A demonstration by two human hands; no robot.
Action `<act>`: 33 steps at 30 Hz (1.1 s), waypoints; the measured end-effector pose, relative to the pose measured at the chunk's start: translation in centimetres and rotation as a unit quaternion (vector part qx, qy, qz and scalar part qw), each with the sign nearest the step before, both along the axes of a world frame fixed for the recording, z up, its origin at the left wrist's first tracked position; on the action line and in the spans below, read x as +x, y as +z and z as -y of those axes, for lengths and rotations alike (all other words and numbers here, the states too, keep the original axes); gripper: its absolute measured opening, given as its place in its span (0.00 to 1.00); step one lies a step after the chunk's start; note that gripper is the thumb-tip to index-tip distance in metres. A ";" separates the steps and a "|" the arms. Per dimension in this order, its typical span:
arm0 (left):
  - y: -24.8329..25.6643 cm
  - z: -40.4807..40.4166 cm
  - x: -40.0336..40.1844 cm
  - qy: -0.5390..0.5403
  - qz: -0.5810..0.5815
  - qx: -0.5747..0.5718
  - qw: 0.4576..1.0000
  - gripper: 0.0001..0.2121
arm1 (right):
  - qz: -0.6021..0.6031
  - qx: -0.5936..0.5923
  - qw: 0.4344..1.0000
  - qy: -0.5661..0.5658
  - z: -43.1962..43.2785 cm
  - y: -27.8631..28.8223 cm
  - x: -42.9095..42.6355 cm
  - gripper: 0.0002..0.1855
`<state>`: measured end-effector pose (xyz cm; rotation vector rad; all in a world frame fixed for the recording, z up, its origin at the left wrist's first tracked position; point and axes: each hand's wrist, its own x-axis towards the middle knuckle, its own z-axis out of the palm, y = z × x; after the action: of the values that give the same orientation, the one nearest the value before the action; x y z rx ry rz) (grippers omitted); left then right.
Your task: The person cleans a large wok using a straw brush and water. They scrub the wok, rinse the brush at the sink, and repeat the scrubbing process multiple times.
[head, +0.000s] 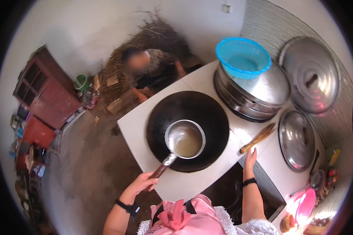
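Note:
My left hand [142, 181] grips the brown handle of a large metal ladle [170, 140]. Cloudy, yellowish liquid [189, 143] lies in its bowl, which is over the black wok [214, 117] set into the white tiled stove top [173, 185]. Whether the ladle's bottom touches the wok cannot be made out. Just below the thick end of a straw pot brush [257, 137], my right hand [249, 161] is spread with its fingers apart. The fingertips are very close to the brush, and contact is unclear.
A steamer pot [247, 102] bears a blue plastic basket [243, 57]. Metal lids [297, 141] [314, 73] lean along the wall. Across the stove a person [156, 69] sits low beside brushwood [153, 35]. A pink basin [306, 205] stands at lower right.

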<state>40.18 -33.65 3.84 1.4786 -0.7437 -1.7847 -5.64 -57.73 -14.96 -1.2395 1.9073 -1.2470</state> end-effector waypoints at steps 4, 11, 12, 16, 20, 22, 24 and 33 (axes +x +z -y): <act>0.1 2.2 -1.0 -0.065 -0.022 -0.002 0.998 0.14 | 0.202 0.167 0.928 0.265 -5.6 4.2 4.0 0.19; 1.6 6.4 -2.4 -0.215 -0.015 -0.033 0.976 0.11 | 0.169 0.278 0.805 0.496 -15.6 14.4 14.0 0.21; 1.7 7.1 -2.7 -0.236 -0.022 -0.052 0.970 0.11 | 0.212 0.258 0.804 0.491 -16.0 15.1 15.3 0.22; 0.0 8.4 -7.0 -0.345 -0.068 -0.054 0.935 0.11 | 0.394 0.240 0.820 0.339 -20.1 16.9 16.2 0.27; 2.0 7.5 -12.3 -0.455 -0.040 -0.033 0.889 0.10 | 0.505 0.127 0.832 0.190 -24.5 17.1 15.8 0.19; 1.8 6.0 -15.4 -0.506 -0.038 -0.030 0.861 0.10 | 0.460 0.090 0.878 0.099 -27.5 17.5 15.4 0.19; 2.4 3.8 -17.9 -0.565 -0.026 -0.041 0.824 0.09 | 0.454 0.032 0.890 0.039 -30.8 18.8 15.1 0.16; 3.5 -7.1 -25.8 -0.867 -0.086 -0.112 0.478 0.27 | 0.495 -0.099 0.830 -0.239 -54.8 22.8 13.7 0.16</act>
<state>14.35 -26.57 7.30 -0.3034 -2.7715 -2.6419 8.03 -2.94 7.87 -0.0257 1.2991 -1.8708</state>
